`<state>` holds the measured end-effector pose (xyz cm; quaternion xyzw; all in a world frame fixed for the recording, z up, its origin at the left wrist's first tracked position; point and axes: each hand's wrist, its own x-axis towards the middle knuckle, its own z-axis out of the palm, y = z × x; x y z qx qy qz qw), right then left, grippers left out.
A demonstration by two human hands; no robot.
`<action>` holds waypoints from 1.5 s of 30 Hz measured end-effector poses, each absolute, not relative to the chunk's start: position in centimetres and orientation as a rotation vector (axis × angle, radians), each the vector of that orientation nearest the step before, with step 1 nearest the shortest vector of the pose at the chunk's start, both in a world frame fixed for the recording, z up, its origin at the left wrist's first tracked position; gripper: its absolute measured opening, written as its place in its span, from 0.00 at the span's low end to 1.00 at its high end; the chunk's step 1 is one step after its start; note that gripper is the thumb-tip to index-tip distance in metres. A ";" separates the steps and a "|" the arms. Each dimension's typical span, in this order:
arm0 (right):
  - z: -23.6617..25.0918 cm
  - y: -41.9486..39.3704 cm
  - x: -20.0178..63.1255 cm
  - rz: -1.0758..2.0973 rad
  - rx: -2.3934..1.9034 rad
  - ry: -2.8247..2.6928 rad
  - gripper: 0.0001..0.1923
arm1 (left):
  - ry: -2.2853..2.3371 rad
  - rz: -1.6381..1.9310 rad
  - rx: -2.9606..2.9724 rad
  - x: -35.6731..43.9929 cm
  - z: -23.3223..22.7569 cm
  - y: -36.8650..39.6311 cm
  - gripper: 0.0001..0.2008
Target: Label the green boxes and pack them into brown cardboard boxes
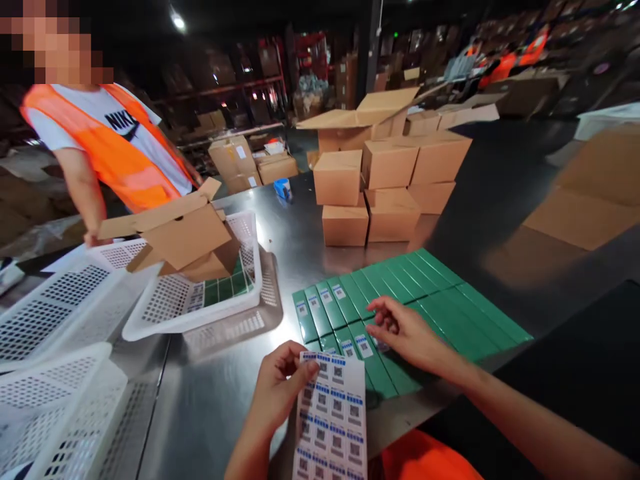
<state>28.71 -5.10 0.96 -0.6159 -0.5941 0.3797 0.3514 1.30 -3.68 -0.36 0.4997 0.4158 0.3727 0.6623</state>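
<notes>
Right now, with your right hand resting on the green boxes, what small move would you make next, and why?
Probably peel another label off the label sheet held in the left hand. The right hand lies flat on the green boxes, apparently pressing one on, and many boxes beyond it show no labels.

Left hand [277, 390] pinches (thumb up); right hand [407, 337] flat.

Green flat boxes [410, 300] with white labels printed blue and black. White label sheet [333, 417], blue-and-black code pattern. Plain brown cartons [380, 180]. White perforated baskets [200, 293]. Orange vest [115, 153]. Grey metal table [300, 227].
</notes>
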 end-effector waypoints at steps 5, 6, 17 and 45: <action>2.6 -5.5 25.3 1.033 -1.381 -1.669 0.18 | 0.967 0.919 1.092 1.6 -0.5 -3.5 0.20; 2.7 -5.4 24.7 1.031 -1.353 -1.696 0.15 | 0.962 0.920 1.095 1.6 -0.5 -3.5 0.20; 2.2 -5.6 22.5 0.867 -1.290 -1.632 0.10 | 1.031 0.990 1.031 1.4 -0.9 -3.4 0.22; 3.0 7.2 30.5 1.234 -1.510 -1.371 0.15 | 1.030 0.932 1.052 2.1 -0.5 -3.0 0.26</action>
